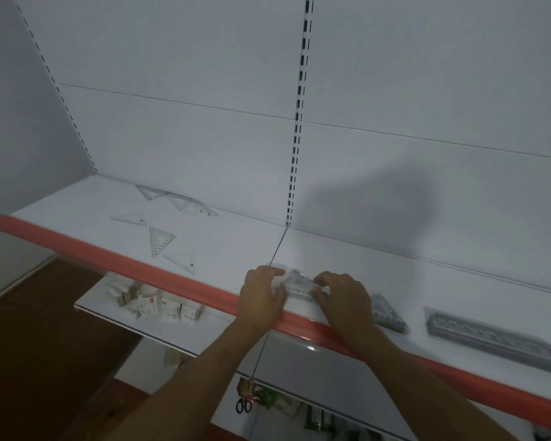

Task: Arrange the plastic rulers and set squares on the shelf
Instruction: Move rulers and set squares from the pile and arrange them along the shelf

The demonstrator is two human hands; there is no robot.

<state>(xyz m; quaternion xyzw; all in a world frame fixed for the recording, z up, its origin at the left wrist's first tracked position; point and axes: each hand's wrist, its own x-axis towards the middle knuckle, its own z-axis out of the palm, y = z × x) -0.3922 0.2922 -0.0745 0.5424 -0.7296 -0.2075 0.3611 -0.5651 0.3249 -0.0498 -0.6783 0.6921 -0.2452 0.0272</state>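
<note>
Shelf [229,249] | left hand [261,297], right hand [344,300]: fingers pinching clear set-square bundle [298,286] | ruler pack [493,340] right

Both bare forearms reach up and forward from the near edge, converging toward the middle, wrists about level with each other. The left hand [261,296] lies palm down with its fingers curled, thumb tucked toward the right. The right hand [344,299], just beside it, mirrors that pose, its fingers bent and fingertips pointed toward the left hand in a pinching grip.
</note>
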